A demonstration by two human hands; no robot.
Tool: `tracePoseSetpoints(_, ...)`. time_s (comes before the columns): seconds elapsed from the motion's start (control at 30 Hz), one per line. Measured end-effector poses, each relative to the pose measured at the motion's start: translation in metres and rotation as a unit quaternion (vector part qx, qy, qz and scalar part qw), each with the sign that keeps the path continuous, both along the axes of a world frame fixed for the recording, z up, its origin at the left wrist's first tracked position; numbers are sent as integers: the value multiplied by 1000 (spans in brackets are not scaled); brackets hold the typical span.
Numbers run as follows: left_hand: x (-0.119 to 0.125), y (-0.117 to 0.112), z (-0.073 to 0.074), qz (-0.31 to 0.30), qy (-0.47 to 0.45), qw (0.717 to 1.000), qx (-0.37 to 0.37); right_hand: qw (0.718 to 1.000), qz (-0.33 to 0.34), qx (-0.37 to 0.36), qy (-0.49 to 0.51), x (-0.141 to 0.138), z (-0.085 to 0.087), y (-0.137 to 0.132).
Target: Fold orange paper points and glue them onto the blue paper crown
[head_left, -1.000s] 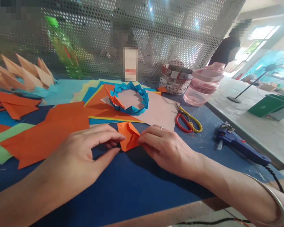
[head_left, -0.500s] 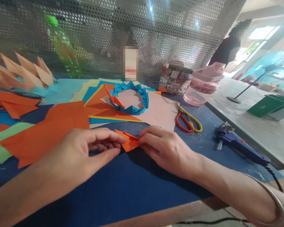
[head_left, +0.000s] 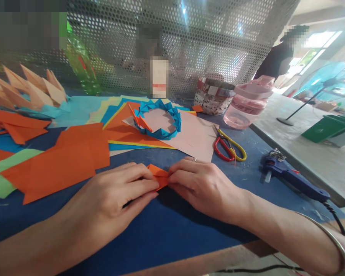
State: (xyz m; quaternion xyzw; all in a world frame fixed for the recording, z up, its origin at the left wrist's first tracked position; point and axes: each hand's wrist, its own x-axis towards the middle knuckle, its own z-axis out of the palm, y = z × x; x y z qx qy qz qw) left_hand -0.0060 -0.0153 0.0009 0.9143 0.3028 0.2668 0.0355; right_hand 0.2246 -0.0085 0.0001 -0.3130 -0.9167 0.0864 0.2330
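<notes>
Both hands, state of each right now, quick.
Left hand: closed, pinching the near-left part of the folded orange paper.
Right hand: closed, fingertips holding the paper's right end.

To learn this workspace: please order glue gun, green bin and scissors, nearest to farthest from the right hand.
1. Scissors: just beyond the right hand, rightward.
2. Glue gun: farther right, on the table.
3. Green bin: farthest, on the floor.
</notes>
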Motion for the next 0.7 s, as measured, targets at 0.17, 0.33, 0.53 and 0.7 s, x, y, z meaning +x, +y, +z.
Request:
tracePoseSetpoints(0.17, 0, 3, 0, 10, -6, 999, -52, 998, -36, -44, 17, 2, 3, 1)
tracePoseSetpoints(0.33, 2, 4, -3, 52, -49, 993, -97, 986, -91, -130, 48, 5, 5, 6)
tracePoseSetpoints(0.53, 7, 0, -8, 118, -36, 991, -42, 983, -86, -147, 62, 5, 2, 8)
tracePoseSetpoints(0.7, 7, 2, -10, 71, 7, 997, -10, 987, -73, -131, 59, 4, 2, 6)
